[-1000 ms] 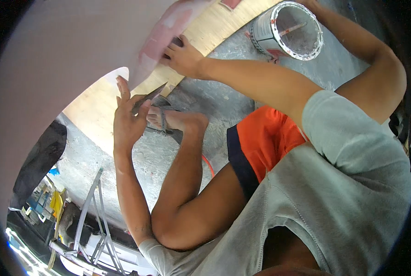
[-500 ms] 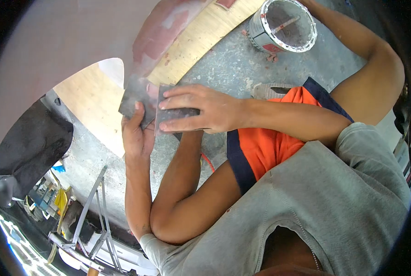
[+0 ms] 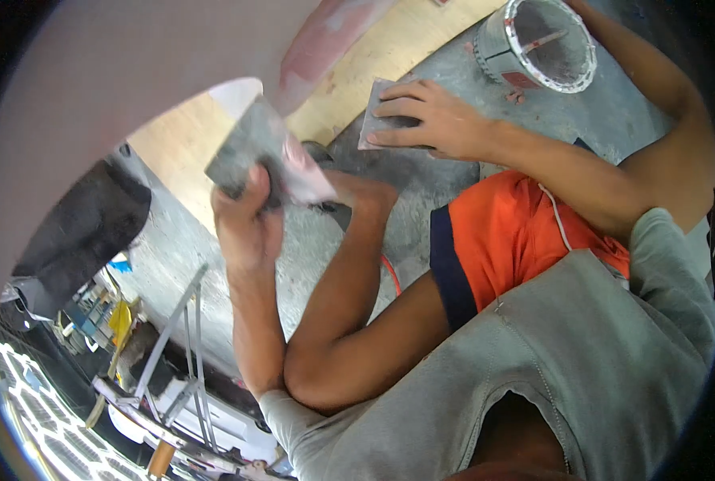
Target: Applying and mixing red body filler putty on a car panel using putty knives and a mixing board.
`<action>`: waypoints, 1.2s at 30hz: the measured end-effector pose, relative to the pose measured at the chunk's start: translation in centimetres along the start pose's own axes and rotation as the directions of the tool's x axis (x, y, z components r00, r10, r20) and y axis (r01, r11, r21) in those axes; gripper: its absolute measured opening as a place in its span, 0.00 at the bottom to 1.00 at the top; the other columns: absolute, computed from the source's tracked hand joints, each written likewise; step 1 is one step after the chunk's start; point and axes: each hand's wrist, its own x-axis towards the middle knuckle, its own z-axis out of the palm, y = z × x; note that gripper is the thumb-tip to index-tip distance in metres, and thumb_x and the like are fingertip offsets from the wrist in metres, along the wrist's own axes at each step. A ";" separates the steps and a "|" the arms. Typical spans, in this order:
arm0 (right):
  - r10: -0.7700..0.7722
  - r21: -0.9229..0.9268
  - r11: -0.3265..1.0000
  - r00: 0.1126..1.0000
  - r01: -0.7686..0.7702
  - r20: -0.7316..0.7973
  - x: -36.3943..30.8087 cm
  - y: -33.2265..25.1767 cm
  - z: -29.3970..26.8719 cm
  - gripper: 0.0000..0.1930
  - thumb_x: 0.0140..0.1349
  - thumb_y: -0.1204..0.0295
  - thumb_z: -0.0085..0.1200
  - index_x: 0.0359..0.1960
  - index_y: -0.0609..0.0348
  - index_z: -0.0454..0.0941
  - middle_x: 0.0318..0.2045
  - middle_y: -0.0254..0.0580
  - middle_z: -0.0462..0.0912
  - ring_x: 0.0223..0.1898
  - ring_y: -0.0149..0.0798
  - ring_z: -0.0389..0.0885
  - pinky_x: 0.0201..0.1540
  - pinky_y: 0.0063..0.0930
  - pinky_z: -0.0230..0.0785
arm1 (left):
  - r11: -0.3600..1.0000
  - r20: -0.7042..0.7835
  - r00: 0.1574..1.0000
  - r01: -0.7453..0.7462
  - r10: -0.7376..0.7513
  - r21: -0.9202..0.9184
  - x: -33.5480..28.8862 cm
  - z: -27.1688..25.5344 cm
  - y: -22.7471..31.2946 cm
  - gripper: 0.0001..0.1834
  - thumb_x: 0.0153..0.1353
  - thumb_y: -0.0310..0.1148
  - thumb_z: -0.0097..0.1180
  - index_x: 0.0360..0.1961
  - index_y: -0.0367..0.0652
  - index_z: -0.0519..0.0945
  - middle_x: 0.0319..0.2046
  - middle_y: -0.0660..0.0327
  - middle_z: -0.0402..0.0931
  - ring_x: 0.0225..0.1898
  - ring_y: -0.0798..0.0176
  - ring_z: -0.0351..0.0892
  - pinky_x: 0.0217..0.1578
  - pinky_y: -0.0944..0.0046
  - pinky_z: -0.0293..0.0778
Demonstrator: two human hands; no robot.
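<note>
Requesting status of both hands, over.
Left hand holding grey plate, pink smear on it. Right hand holding second plate. Bucket apart from both hands.

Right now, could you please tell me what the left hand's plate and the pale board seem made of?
Plate: probably metal, dull grey, judging by its thin, flat shape, though blur leaves this open. Board: likely unvarnished plywood, matte, with pale, faint grain.

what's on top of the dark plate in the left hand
The dark plate bears what looks like pale pink paste along its right side; the left hand has its thumb over the near part. The surface beneath both is covered, and the underside is hidden.
</note>
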 end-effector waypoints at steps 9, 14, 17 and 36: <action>-0.492 -0.084 0.867 0.871 0.490 0.002 5.7 -3.5 -1.8 0.18 0.60 0.65 0.55 0.54 0.40 0.81 0.56 0.36 0.78 0.63 0.43 0.73 0.66 0.58 0.64 | 0.860 -0.139 0.989 0.031 0.047 0.510 0.0 -0.5 -2.8 0.19 0.68 0.26 0.63 0.57 0.30 0.78 0.50 0.56 0.82 0.47 0.62 0.81 0.52 0.61 0.76; -0.228 -0.072 0.963 0.924 0.261 0.308 4.5 3.3 2.6 0.21 0.62 0.67 0.54 0.58 0.36 0.77 0.54 0.35 0.78 0.66 0.40 0.69 0.67 0.52 0.63 | 0.802 -0.174 0.959 -0.079 0.223 0.592 -1.2 -1.0 1.8 0.14 0.68 0.26 0.61 0.52 0.31 0.81 0.44 0.58 0.83 0.43 0.66 0.79 0.47 0.66 0.76; -0.290 -0.160 0.928 0.921 0.338 0.259 5.2 7.4 4.3 0.22 0.63 0.68 0.52 0.60 0.31 0.76 0.55 0.36 0.77 0.67 0.42 0.68 0.67 0.53 0.61 | 0.533 -0.152 0.972 0.035 0.178 0.846 -0.8 -2.3 4.3 0.12 0.68 0.25 0.61 0.50 0.32 0.82 0.41 0.59 0.84 0.43 0.66 0.81 0.48 0.65 0.76; -0.724 -0.016 0.684 0.681 0.730 0.107 18.7 16.1 13.0 0.22 0.65 0.55 0.53 0.59 0.44 0.78 0.60 0.48 0.75 0.66 0.53 0.70 0.68 0.52 0.62 | 0.158 0.188 0.974 -0.167 -0.127 0.973 6.3 -5.4 -0.5 0.07 0.65 0.28 0.63 0.43 0.42 0.89 0.78 0.42 0.49 0.76 0.37 0.55 0.62 0.52 0.74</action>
